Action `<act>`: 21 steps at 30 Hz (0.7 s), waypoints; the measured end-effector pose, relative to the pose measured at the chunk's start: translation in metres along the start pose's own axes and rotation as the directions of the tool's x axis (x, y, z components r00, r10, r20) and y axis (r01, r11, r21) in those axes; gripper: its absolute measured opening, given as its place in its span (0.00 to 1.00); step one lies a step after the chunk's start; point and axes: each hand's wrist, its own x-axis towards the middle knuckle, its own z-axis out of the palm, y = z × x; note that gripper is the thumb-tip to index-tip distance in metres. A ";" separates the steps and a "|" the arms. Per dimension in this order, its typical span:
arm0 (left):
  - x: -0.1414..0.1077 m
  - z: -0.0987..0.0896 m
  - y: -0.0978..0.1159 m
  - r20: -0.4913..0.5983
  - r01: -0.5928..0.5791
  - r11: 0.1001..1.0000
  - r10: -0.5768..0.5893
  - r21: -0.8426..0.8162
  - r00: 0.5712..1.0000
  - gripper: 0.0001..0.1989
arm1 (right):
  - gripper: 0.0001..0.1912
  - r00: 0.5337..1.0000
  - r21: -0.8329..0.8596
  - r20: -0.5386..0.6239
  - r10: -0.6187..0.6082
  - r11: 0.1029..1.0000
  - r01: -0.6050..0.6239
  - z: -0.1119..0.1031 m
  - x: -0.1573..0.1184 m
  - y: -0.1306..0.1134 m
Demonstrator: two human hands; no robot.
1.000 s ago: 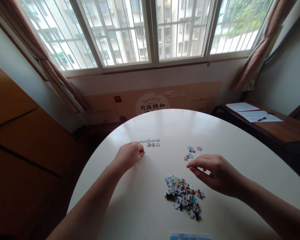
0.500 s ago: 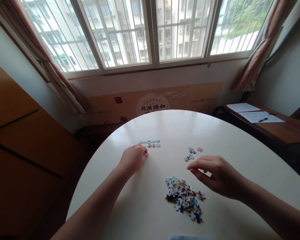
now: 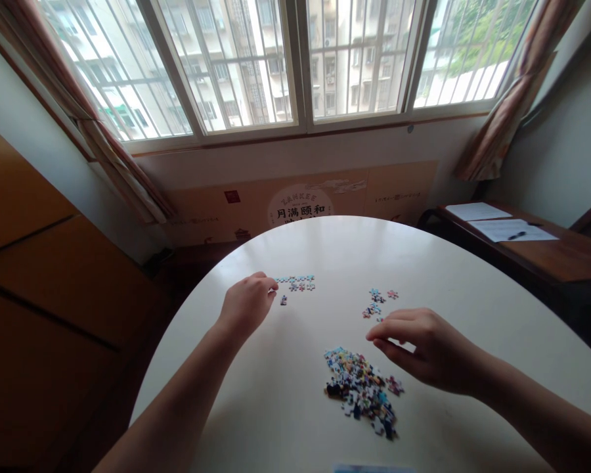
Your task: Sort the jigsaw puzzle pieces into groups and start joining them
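Note:
My left hand [image 3: 246,302] is curled, with its fingertips at the left end of a joined row of light blue jigsaw pieces [image 3: 303,278]; whatever lies between the fingers is hidden. Just below the row are several pinkish and grey pieces [image 3: 302,287]. A single dark jigsaw piece [image 3: 283,300] lies loose beside my left fingertips. My right hand [image 3: 421,345] hovers over the table with thumb and fingers apart, and nothing shows between them. Beyond its fingertips lies a small group of loose pieces [image 3: 375,307]. A mixed pile of jigsaw pieces [image 3: 362,387] is nearer to me.
Everything lies on a round white table [image 3: 345,249]. A blue-edged flat item [image 3: 374,469] shows at the bottom edge. To the right, a brown wooden desk [image 3: 576,256] carries papers [image 3: 492,230] and a pen [image 3: 517,236]. Windows and a printed panel [image 3: 398,190] are behind.
My left hand has moved a little left and away from me, uncovering the dark piece near its fingertips. My right hand has barely moved.

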 end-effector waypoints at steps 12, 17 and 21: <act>0.003 0.014 0.004 0.090 -0.028 0.997 0.035 -0.074 0.995 0.11 | 0.09 1.000 -0.001 -0.001 -0.004 1.000 0.004 0.000 0.001 0.000; 0.010 0.022 0.000 0.049 0.005 0.997 -0.002 -0.074 0.999 0.13 | 0.10 1.000 -0.005 0.011 0.007 1.000 -0.007 -0.001 0.001 0.000; 0.014 0.027 0.000 0.033 0.013 0.997 -0.011 -0.080 0.999 0.13 | 0.10 1.000 -0.007 0.016 0.003 1.000 -0.003 -0.001 0.002 -0.001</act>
